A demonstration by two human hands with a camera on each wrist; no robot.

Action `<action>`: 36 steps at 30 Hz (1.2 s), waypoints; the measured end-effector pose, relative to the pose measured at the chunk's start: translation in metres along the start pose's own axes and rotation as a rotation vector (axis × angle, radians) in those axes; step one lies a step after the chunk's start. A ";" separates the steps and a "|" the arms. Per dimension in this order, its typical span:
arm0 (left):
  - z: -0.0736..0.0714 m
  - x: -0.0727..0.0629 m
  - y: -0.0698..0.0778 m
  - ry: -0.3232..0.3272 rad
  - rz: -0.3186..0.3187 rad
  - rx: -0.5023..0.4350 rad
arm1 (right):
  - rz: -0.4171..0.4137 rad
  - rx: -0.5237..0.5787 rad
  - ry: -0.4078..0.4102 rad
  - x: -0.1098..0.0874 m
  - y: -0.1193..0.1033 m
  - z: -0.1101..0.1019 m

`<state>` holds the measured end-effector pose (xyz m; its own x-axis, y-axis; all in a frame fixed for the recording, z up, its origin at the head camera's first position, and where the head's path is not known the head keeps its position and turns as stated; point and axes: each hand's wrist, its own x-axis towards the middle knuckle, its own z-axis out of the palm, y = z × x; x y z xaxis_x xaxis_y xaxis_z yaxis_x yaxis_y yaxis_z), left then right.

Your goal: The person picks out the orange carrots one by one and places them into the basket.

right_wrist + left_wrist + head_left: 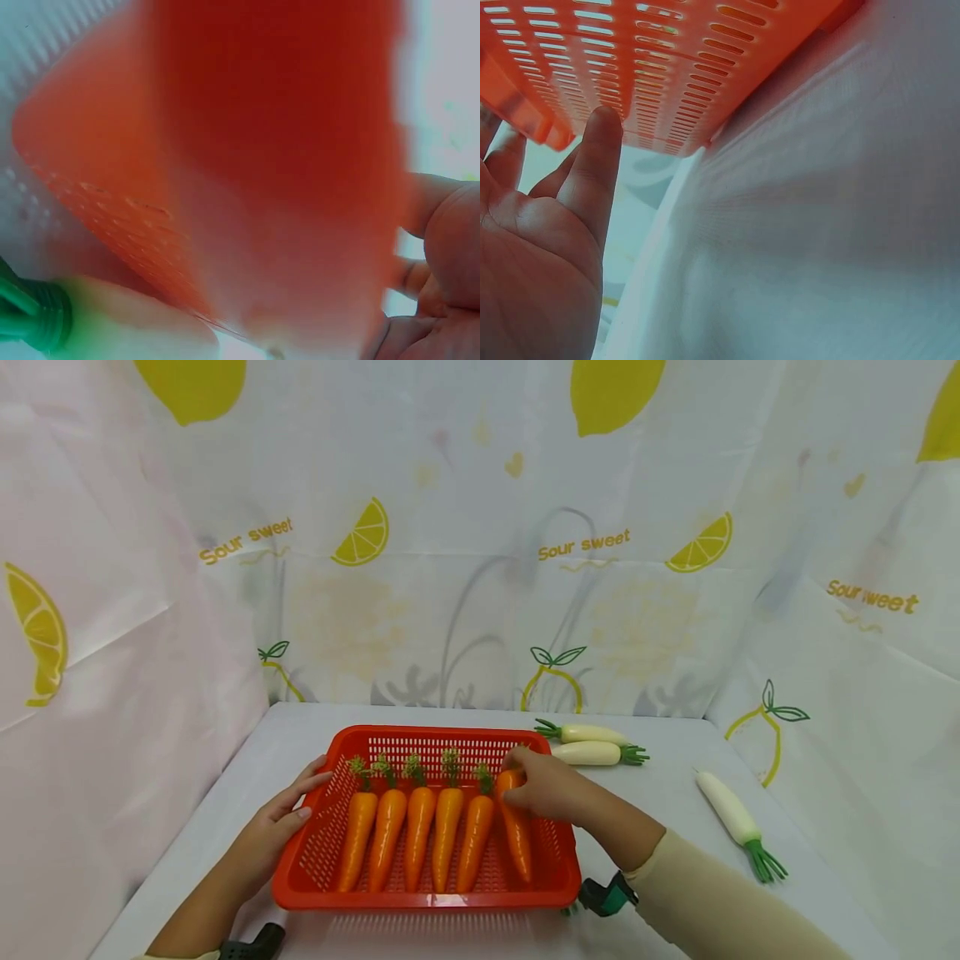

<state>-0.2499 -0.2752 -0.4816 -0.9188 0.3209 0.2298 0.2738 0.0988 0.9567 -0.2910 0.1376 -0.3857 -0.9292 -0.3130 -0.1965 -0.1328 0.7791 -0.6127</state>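
A red plastic basket point(431, 900) with slotted walls stands on the table. Inside, several orange carrots point(448, 839) lie side by side, leafy tops toward the far wall. At the basket's right end my right hand point(551, 785) pinches the rightmost carrot point(517, 839) near its top; the carrot's tip points toward me. My left hand point(273, 827) touches the left rim with fairly straight fingers. In the left wrist view, a finger point(592, 169) meets the slotted outer wall. The blurred red rim hides most of my right hand's fingers in the right wrist view.
Two white radishes point(592, 753) lie beyond the basket's far right corner. Another white radish point(723, 806) lies farther right. By the near right corner, a radish with a green top point(34, 311) is mostly hidden by the basket. Lemon-printed cloth point(465, 610) surrounds the table.
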 end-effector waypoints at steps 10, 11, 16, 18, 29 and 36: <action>-0.001 0.001 0.003 0.012 -0.002 0.028 | 0.038 -0.038 -0.007 0.000 -0.006 0.000; -0.001 0.001 0.002 0.013 -0.002 0.029 | 0.043 -0.041 -0.004 0.000 -0.007 0.001; -0.001 0.001 0.001 0.007 -0.004 0.024 | 0.059 -0.059 0.007 -0.002 -0.009 0.002; -0.001 0.000 0.001 0.007 -0.007 0.022 | 0.061 -0.063 0.009 -0.002 -0.009 0.002; 0.000 -0.001 0.001 0.006 -0.002 0.020 | 0.031 -0.078 0.011 -0.001 -0.007 0.004; 0.000 0.001 0.001 0.007 -0.004 0.043 | 0.050 -0.047 0.011 -0.004 -0.008 0.004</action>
<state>-0.2503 -0.2752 -0.4803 -0.9219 0.3138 0.2275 0.2821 0.1409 0.9490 -0.2851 0.1308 -0.3831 -0.9389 -0.2669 -0.2172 -0.1019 0.8185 -0.5655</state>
